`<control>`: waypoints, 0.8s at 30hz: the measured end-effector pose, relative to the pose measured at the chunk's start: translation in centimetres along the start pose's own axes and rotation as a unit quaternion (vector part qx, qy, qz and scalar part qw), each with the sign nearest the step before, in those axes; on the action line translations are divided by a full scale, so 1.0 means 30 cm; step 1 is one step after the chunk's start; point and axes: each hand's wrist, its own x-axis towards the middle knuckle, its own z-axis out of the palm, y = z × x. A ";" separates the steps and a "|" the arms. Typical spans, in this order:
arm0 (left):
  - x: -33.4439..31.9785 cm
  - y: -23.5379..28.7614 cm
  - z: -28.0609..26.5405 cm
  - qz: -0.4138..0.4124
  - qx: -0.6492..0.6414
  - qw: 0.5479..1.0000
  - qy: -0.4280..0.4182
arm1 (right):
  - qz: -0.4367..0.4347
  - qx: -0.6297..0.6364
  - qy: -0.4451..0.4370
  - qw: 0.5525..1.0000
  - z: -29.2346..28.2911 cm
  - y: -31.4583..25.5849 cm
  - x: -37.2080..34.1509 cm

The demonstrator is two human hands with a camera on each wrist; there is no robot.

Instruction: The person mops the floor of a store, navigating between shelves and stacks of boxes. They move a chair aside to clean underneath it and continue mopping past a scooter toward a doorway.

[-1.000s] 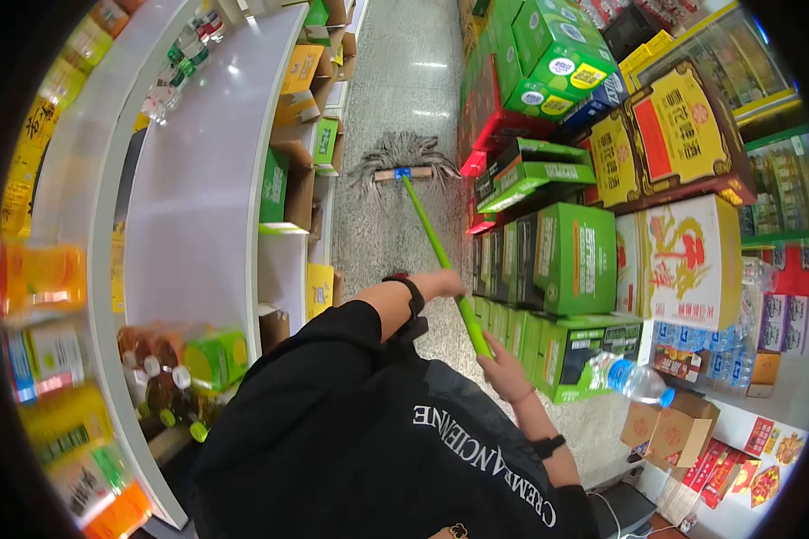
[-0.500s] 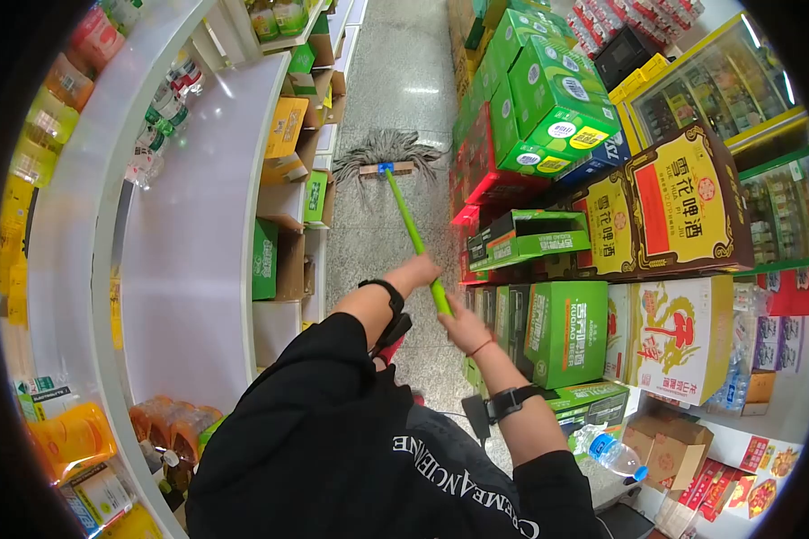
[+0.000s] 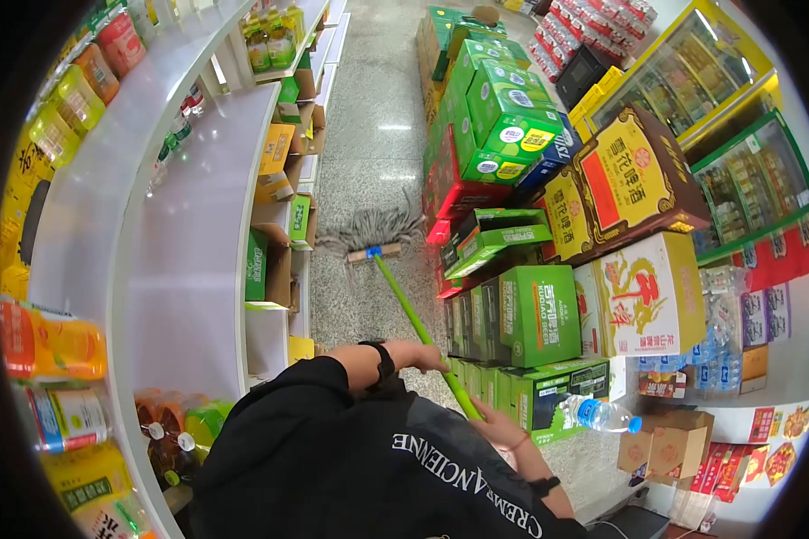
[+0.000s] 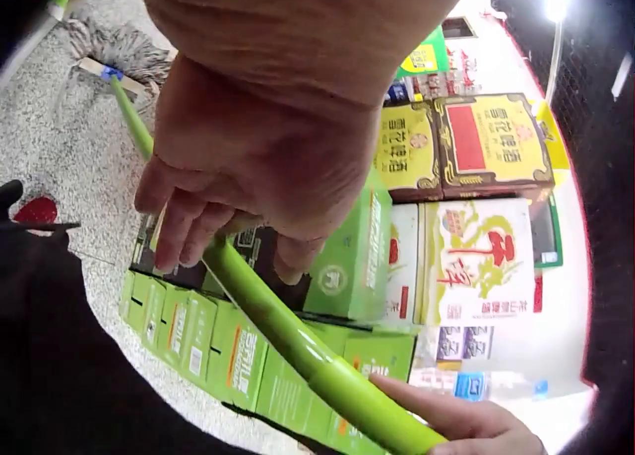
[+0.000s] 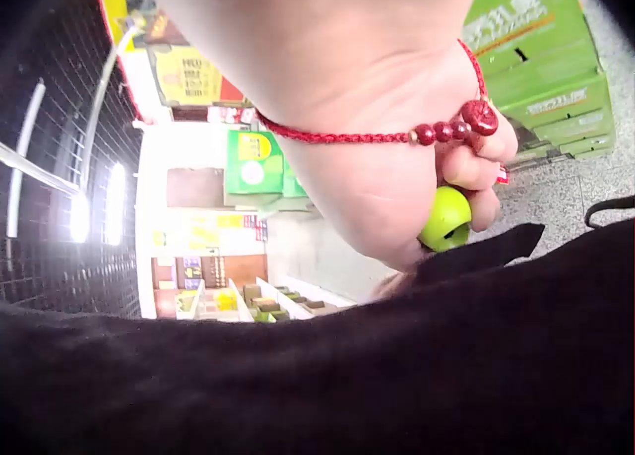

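One mop [image 3: 410, 310] slants along the aisle, its bright green handle running from the grey strands [image 3: 373, 225] on the speckled floor [image 3: 360, 310] back toward the person's body. A pale crossbar [image 3: 389, 250] with a blue clamp [image 3: 374, 253] at its middle joins handle and strands, and the strands fan out on the far side of it. Both hands hold the handle: the left hand [image 3: 420, 356] grips it farther along, fingers on one side and thumb on the other, while the right hand [image 3: 502, 427] is wrapped round it near the body, where the right wrist view shows the rounded handle end [image 5: 448, 217] poking out of the curled fingers. A red braided bracelet [image 5: 347, 135] with dark red beads circles the right wrist. The person wears a black top [image 3: 288, 449] with white lettering across it. Just beside the right hand are stacked green cartons [image 3: 537, 314], and near them a clear bottle [image 3: 607, 415] with a blue label lies on its side. Farther right stand a white carton [image 3: 643, 296] bearing a large red character and, beyond that, a yellow-and-brown carton [image 3: 616, 175]. Along the left of the aisle runs a white shelf [image 3: 189, 242], with orange-and-dark bottles [image 3: 162, 431] at its near end and yellow-green bottles [image 3: 274, 45] toward its far end.
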 end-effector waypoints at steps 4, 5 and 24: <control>0.081 0.014 0.140 0.024 -0.078 0.988 -0.132 | 0.030 -0.024 -0.016 0.999 -0.050 -0.027 -0.219; 0.079 0.020 0.159 0.023 -0.066 0.989 -0.134 | 0.027 -0.021 -0.020 0.999 -0.038 -0.015 -0.245; -0.128 -0.246 -0.524 -0.042 -0.269 0.937 0.220 | -0.007 0.068 -0.008 0.998 -0.177 -0.497 0.695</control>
